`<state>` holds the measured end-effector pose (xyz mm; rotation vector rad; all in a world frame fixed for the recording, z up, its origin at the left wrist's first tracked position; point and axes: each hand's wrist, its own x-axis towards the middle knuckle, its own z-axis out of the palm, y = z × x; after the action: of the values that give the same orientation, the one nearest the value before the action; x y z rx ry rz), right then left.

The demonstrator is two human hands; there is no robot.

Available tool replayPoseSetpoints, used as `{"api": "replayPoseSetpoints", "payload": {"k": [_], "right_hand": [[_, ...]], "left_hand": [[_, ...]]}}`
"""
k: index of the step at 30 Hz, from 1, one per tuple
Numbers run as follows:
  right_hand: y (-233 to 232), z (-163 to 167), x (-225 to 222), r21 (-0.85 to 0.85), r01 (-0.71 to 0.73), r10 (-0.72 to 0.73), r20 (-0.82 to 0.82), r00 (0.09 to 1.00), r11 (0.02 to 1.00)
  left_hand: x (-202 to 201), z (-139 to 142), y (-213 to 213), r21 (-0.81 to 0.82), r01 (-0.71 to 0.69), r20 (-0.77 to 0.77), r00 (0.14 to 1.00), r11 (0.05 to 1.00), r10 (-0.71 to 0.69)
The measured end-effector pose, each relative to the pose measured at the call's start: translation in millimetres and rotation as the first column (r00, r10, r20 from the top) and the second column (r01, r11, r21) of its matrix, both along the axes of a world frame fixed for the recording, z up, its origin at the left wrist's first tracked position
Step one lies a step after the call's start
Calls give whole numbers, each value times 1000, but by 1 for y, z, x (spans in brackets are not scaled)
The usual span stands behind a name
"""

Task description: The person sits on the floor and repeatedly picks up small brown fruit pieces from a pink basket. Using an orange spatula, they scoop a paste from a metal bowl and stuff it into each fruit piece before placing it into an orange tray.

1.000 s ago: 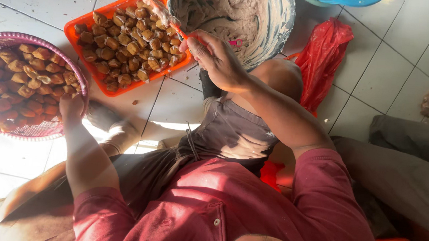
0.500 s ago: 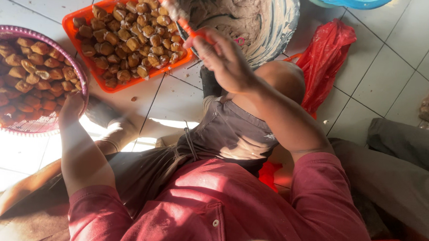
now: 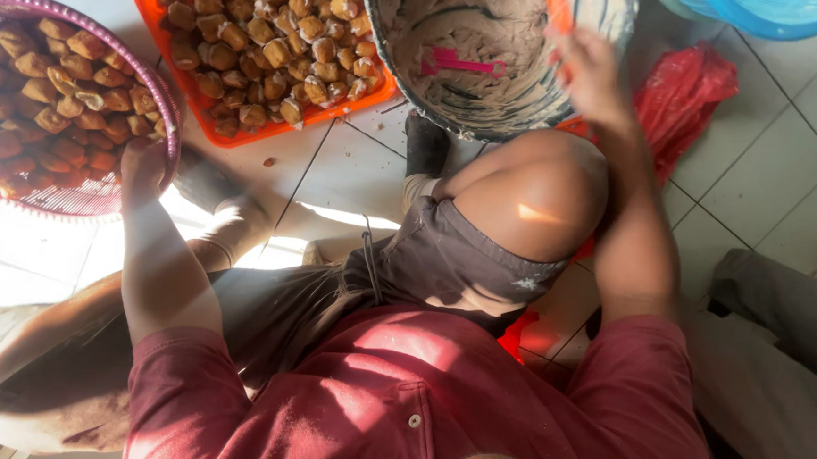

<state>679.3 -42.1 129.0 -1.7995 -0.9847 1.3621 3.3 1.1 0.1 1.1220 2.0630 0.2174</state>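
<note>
Left hand [image 3: 140, 164] — fingers curled onto the rim of a round purple mesh basket [image 3: 165, 111] heaped with golden-brown fried lumps. Right hand [image 3: 590, 75] — blurred at the edge of a paste-smeared bowl [image 3: 468, 35], grip unreadable. Orange rectangular tray [image 3: 156, 25] between the two vessels

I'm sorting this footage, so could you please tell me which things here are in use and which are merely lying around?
In use:
- left hand on the purple basket of fried brown pieces
- right hand at the paste-smeared bowl
- pink tool in the bowl
- orange tray of pieces

Lying about:
- red plastic bag
- blue basin
</note>
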Motion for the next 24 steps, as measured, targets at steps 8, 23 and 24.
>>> {"api": "replayPoseSetpoints", "payload": {"k": [8,23,24], "right_hand": [[-19,-119,-48,-48,-423,401,431,808,905],[-9,-125,-73,26,-605,605,-3,796,796],[-10,-112,-75,-58,-564,563,-35,825,823]], "left_hand": [[-2,-15,2,9,-74,-55,996,997,75],[5,-14,4,266,-339,40,939,903,341],[9,-12,4,318,-360,110,933,877,343]]}}
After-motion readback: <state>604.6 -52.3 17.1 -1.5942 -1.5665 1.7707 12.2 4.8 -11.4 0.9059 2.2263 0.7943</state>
